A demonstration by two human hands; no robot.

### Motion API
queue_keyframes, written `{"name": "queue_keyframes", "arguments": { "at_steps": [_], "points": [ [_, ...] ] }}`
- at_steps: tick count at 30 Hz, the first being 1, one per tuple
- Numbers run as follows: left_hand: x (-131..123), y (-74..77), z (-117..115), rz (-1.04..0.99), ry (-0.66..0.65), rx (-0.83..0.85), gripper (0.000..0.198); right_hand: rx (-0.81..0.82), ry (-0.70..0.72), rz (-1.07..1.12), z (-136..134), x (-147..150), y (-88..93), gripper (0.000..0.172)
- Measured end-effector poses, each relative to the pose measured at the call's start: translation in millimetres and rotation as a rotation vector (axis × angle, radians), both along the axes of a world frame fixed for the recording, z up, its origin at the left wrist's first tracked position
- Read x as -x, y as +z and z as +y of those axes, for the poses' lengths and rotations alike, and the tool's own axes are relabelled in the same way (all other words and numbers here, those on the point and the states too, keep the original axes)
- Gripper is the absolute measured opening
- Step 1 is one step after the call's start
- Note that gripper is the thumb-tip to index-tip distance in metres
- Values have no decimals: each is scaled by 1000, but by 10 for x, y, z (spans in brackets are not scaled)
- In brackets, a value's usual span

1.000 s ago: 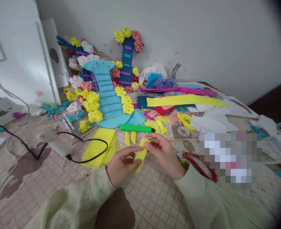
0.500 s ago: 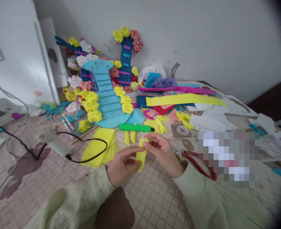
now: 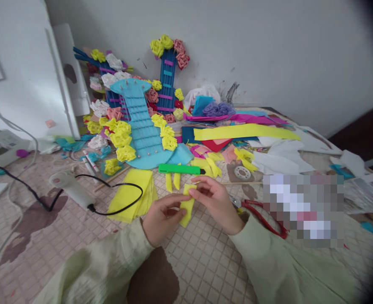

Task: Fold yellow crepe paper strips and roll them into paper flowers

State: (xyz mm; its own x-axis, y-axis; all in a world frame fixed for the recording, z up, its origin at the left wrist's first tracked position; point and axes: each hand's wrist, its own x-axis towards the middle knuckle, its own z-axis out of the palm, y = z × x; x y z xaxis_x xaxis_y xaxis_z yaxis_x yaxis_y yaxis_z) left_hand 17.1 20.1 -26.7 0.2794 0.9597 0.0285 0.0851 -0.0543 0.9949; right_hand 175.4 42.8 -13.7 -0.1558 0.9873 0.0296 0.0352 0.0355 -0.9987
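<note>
Between my two hands is a small folded strip of yellow crepe paper (image 3: 188, 210). My left hand (image 3: 161, 217) pinches its left edge with thumb and fingers. At the strip's upper end, my right hand (image 3: 214, 199) grips with thumb and fingertips. Just beyond lie a green utility knife (image 3: 179, 169) and two narrow yellow paper pieces (image 3: 176, 182). To the left of my left hand sits a fanned stack of yellow crepe paper sheets (image 3: 132, 194). Red-handled scissors (image 3: 265, 217) rest beside my right wrist, partly hidden by the sleeve.
A light blue paper instrument (image 3: 142, 126) with yellow paper flowers stands at the back. A white glue gun (image 3: 71, 190) with a black cord lies left. Coloured paper (image 3: 246, 132), white sheets and a roll of tape (image 3: 241, 172) lie to the right. One patch at right is pixelated.
My left thumb has slid slightly up along the yellow strip. Both hands keep hold of it in nearly the same place; the surroundings are unchanged.
</note>
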Motion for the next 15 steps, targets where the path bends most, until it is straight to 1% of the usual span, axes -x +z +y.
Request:
{"name": "queue_keyframes", "arguments": {
  "at_steps": [7, 15],
  "points": [
    [-13, 39, -10, -24, -40, 76, 28, 3, -13, 1, 3, -3, -12, 24],
    [-31, 43, -21, -6, -62, 89, 33, 14, -10, 10, 10, -6, -25, 22]
  ]
}}
